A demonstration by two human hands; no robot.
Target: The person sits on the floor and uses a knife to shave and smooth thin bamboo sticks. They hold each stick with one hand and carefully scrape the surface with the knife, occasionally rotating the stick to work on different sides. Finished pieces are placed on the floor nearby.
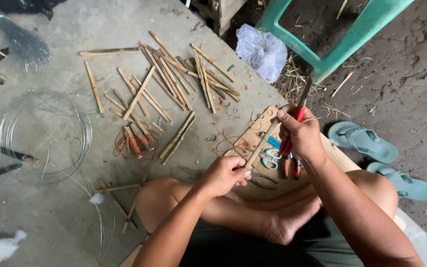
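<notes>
Gripping one bamboo stick (261, 144), left hand (223, 175); right hand (300, 134) fisted round one red-handled knife (295, 126), two sandals (376, 158) nearby

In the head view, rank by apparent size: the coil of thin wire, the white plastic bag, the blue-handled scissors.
1. Coil of thin wire, largest.
2. White plastic bag.
3. Blue-handled scissors, smallest, though partly hidden by the right hand.

Person sits cross-legged, bare legs folded, one foot tucked under. Left hand (223, 174) low over the lap, fingers curled shut in a tight grip, forearm coming up from bottom centre. Right hand (300, 133) higher, fist closed, thumb up, knuckles facing away, forearm angling in from lower right.
</notes>
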